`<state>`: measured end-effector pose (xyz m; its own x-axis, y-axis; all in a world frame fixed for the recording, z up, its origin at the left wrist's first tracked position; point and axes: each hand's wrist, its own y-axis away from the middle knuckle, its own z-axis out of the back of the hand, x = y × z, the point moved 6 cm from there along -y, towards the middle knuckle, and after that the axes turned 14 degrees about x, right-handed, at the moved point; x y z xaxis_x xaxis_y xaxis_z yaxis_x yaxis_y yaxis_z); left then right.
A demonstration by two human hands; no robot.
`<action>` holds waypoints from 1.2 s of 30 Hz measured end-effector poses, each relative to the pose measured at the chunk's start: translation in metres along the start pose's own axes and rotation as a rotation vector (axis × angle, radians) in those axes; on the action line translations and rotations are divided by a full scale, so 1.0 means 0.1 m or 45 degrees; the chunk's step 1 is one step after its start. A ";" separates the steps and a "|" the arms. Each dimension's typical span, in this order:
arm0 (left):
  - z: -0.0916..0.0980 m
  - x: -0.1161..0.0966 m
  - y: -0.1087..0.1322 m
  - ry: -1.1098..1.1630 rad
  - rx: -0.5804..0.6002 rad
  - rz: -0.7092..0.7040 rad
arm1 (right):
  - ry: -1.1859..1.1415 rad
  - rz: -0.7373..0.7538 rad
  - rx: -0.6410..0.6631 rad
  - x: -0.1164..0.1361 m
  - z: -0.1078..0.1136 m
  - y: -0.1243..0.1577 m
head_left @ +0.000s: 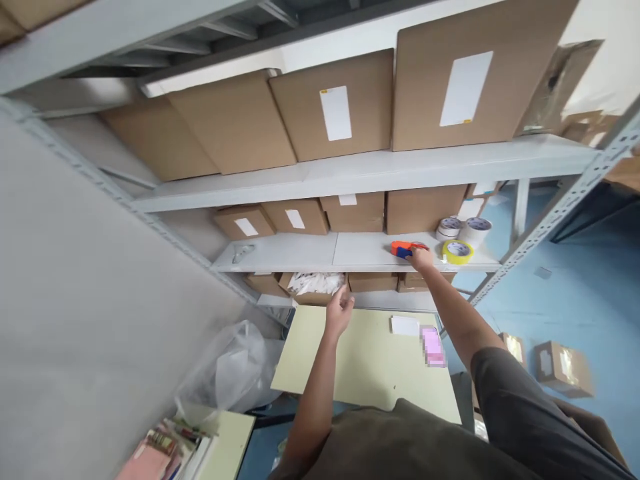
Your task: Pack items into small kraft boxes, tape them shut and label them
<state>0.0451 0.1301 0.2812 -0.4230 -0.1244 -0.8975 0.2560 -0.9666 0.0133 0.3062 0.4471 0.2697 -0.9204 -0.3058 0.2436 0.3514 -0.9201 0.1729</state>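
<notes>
The orange-and-blue tape dispenser (401, 249) is at my right hand (421, 257), on the middle shelf (305, 250) of the rack, near its front edge. My right arm reaches forward to it, and my fingers are closed on its right-hand portion; the orange and blue body sticks out to the left of my grip, and a bit of red and dark shows past my knuckles on the other side. I cannot tell whether its underside rests on the shelf or is slightly raised.

Just to the right of my grip lies a yellow tape roll (457, 261), with white tape rolls (477, 235) behind it. Cardboard boxes (425, 208) line the back of the same shelf, beyond the dispenser.

My left hand (340, 311) is well apart from the dispenser, lower and to the left, its fingers loosely curled and parted over the far edge of the pale table (365, 363). In view, it is nearest an open carton of white material (315, 283) on the shelf below.
</notes>
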 end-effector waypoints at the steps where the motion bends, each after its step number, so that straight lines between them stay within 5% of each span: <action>1: 0.01 0.02 0.03 -0.013 0.001 0.018 | 0.031 0.006 -0.011 -0.02 -0.03 -0.03; 8: 0.14 0.07 0.25 -0.049 -0.067 0.083 | 0.029 0.084 -0.234 0.04 0.03 0.06; 13: 0.21 0.10 0.36 -0.165 -0.065 0.035 | -0.221 0.416 -0.464 0.46 0.10 0.56; 16: 0.22 0.16 0.45 -0.296 -0.039 -0.015 | -0.503 0.648 -0.492 0.69 -0.16 0.96; 22: 0.19 0.47 0.80 -0.516 0.083 0.041 | -0.879 0.721 -0.186 1.00 -1.29 1.58; 26: 0.29 0.75 1.18 -0.515 0.032 0.182 | -0.928 0.735 0.097 1.23 -1.89 1.80; 36: 0.67 1.33 2.61 -0.376 -0.278 0.517 | -0.750 1.157 0.662 2.44 -2.54 2.23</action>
<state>-0.0030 -0.1535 0.1948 -0.4706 -0.5662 -0.6767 0.6112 -0.7624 0.2128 0.1162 0.1051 0.1249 -0.1285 -0.5080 0.8517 0.9835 -0.1757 0.0436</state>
